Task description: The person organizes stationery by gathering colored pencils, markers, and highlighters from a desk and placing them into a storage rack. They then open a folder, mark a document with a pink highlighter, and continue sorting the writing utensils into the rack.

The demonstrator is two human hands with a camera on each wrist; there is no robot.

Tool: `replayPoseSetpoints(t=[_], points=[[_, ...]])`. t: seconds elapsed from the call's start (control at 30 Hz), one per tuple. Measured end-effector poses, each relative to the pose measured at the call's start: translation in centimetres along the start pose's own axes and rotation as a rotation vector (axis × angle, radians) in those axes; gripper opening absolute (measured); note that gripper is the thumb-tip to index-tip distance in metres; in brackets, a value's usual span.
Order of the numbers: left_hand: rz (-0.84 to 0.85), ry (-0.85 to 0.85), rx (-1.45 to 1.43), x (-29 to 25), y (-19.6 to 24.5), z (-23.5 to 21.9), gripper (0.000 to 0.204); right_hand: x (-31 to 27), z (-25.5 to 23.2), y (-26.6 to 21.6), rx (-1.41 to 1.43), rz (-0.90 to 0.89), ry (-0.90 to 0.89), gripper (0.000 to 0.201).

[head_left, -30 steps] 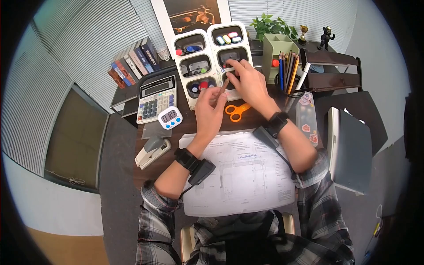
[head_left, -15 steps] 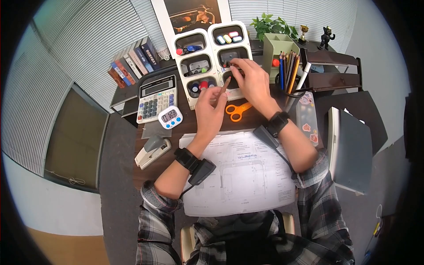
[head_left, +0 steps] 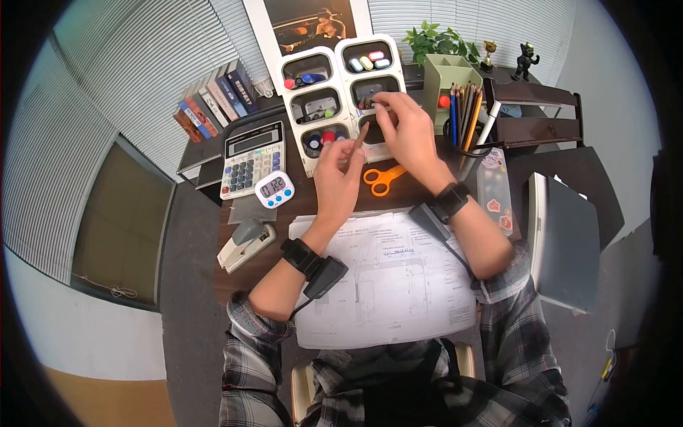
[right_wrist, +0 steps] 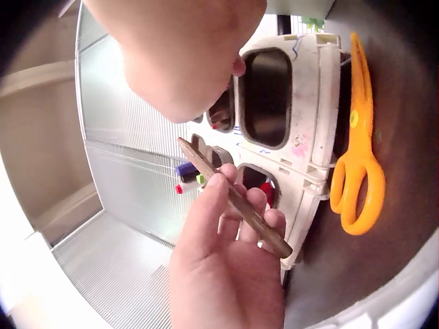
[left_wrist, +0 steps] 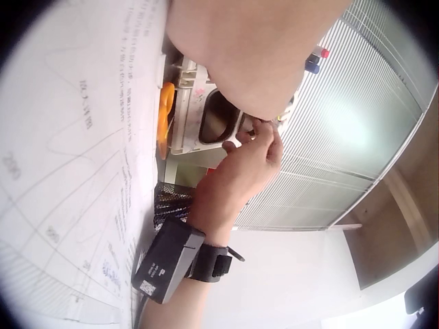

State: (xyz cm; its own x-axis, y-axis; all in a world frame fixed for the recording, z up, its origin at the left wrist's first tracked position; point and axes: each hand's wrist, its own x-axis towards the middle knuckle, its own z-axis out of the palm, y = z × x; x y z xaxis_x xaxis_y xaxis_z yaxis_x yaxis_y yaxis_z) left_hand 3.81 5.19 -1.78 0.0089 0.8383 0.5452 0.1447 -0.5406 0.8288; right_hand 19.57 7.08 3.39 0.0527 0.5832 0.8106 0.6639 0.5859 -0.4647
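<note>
My left hand (head_left: 337, 174) pinches a short brown wooden stick (right_wrist: 236, 199), tapered to a point, between thumb and fingers. The stick slants up over the lower part of a white desk organizer (head_left: 311, 166) with several compartments. My right hand (head_left: 408, 132) reaches over the organizer's right column, its bent fingertips at the middle compartment. Small dark and reddish pieces (head_left: 365, 104) lie in that compartment beside the fingertips. In the left wrist view, the right thumb and forefinger come close together; I cannot tell whether something is between them. Orange scissors (head_left: 382, 181) lie in front of the organizer.
Printed papers (head_left: 384, 285) lie under my forearms. At left are a calculator (head_left: 250, 160), a timer (head_left: 274, 188) and a stapler (head_left: 246, 245). A mesh holder with pencils (head_left: 466, 117) stands at right, near a sticker-covered clear case (head_left: 496, 188) and a brown rack (head_left: 537, 132).
My right hand has shifted slightly to the right, and its fingertips have moved a little back from the middle compartment. The left hand stays in place with the brown stick.
</note>
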Motion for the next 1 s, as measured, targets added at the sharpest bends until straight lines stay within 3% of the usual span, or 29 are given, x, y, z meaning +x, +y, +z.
replayPoseSetpoints(t=[0.07,0.13,0.33,0.4,0.43,0.5,0.6,0.67,0.77,1.0], points=[[-0.014,-0.003,-0.014,0.0,-0.1,-0.1,0.017,0.2,-0.6,-1.0,0.019,0.044,-0.018,0.018],[-0.028,0.023,-0.005,0.1,-0.1,-0.1,0.018,0.2,-1.2,-2.0,0.259,0.249,-0.254,0.023],[0.052,0.049,0.003,0.2,0.1,0.0,0.020,-0.3,-0.2,-1.6,0.391,0.254,-0.373,0.028],[0.037,0.043,-0.022,0.0,0.3,0.0,0.021,-0.3,-0.3,-1.9,0.415,0.270,-0.211,0.023],[0.021,0.037,-0.046,0.0,0.4,0.1,0.022,0.0,-0.5,-2.1,0.416,0.270,-0.211,0.023],[0.005,0.027,-0.065,-0.1,0.3,0.1,0.023,0.8,-1.3,-2.3,0.343,0.171,0.113,0.018],[-0.020,0.011,-0.050,-0.2,0.0,0.1,0.026,1.7,-2.8,-3.1,0.287,0.115,0.335,0.011],[-0.028,-0.001,-0.016,-0.2,0.0,0.1,0.027,1.8,-2.7,-2.7,0.267,0.095,0.356,0.012],[-0.031,-0.003,-0.036,-0.2,-0.1,0.1,0.027,1.4,-1.8,-1.9,0.107,-0.122,0.362,0.017],[-0.044,-0.016,-0.040,-0.2,-0.2,0.1,0.025,0.2,-0.7,0.0,-0.062,-0.089,0.182,0.018]])
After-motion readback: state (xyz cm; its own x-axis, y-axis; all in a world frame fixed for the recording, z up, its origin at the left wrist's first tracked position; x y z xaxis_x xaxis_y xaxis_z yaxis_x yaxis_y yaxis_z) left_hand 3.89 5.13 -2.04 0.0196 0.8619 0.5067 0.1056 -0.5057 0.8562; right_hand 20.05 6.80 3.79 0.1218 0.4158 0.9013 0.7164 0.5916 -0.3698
